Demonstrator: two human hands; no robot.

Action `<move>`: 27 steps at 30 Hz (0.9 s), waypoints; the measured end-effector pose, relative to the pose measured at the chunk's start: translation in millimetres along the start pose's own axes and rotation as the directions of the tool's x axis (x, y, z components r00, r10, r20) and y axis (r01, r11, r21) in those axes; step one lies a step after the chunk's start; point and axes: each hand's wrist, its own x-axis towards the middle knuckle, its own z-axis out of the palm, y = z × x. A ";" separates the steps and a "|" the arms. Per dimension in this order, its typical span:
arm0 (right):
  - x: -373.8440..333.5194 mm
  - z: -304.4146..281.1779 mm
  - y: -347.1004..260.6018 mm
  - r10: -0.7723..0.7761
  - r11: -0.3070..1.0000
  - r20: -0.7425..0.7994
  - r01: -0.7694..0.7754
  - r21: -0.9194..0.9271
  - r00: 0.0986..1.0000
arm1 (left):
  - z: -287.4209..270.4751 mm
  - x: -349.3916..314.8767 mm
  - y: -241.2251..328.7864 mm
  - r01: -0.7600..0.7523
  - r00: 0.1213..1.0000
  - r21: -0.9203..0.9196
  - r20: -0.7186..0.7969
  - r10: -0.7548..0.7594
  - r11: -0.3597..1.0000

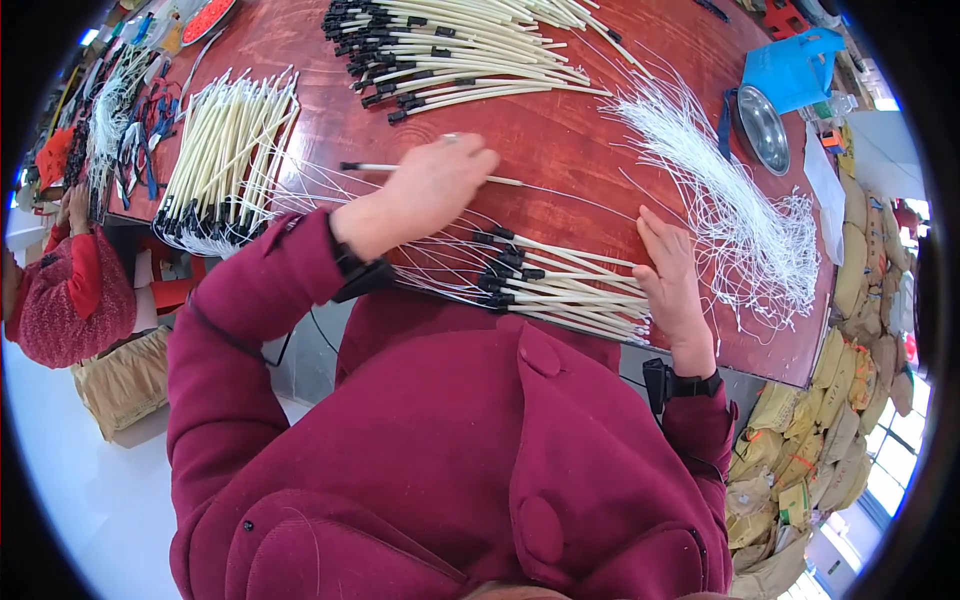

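My left hand (438, 190) is closed over a thin cream tube (505, 181) with a black end piece sticking out on its left; the palm hides the tube's middle. From the tube's right end a white string (575, 199) runs across the table to the fingertips of my right hand (672, 275). That hand has its fingers stretched and its thumb apart, with the string end at the index finger. Just below, a bunch of cream tubes with black ends (575, 282) lies along the near table edge, strings trailing left.
Larger piles of cream tubes lie at the far side (470, 60) and left (228, 150) of the red table (560, 135). Loose white strings (740, 220) spread at right, by a metal bowl (763, 130) and blue container (792, 72). Another person (75, 290) sits at far left.
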 end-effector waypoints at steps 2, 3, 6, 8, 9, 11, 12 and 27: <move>6.7 5.6 -9.7 -0.036 0.998 0.043 0.038 -0.047 0.998 | 13.6 29.7 19.3 -0.120 0.991 0.029 0.061 0.118 0.992; 10.4 8.1 -14.7 -0.052 0.996 0.064 0.057 -0.070 0.997 | 21.0 45.8 32.0 -0.171 0.983 0.025 0.071 0.169 0.985; 27.5 18.0 -28.1 -0.113 0.992 0.087 0.117 -0.049 0.990 | 31.0 84.5 68.2 -0.244 0.948 0.005 0.214 0.237 0.970; 29.1 15.2 -31.1 -0.141 0.989 0.099 0.145 -0.041 0.985 | 40.9 92.1 81.3 -0.272 0.950 -0.035 0.149 0.274 0.962; 27.6 12.8 -29.7 -0.156 0.987 0.055 0.158 -0.031 0.986 | 39.6 92.1 86.1 -0.286 0.950 -0.053 0.119 0.290 0.957; 25.0 9.8 -25.4 -0.187 0.982 -0.041 0.187 -0.004 0.982 | 20.5 79.8 81.7 -0.271 0.955 -0.023 0.118 0.272 0.962; 23.1 8.4 -23.9 -0.181 0.983 -0.047 0.181 -0.001 0.982 | 3.4 71.2 76.1 -0.260 0.960 0.002 0.111 0.259 0.966; 86.4 34.3 -33.5 -0.304 0.930 -0.079 0.278 -0.240 0.950 | -21.2 -8.9 -33.5 0.157 0.978 -0.089 -0.126 -0.167 0.984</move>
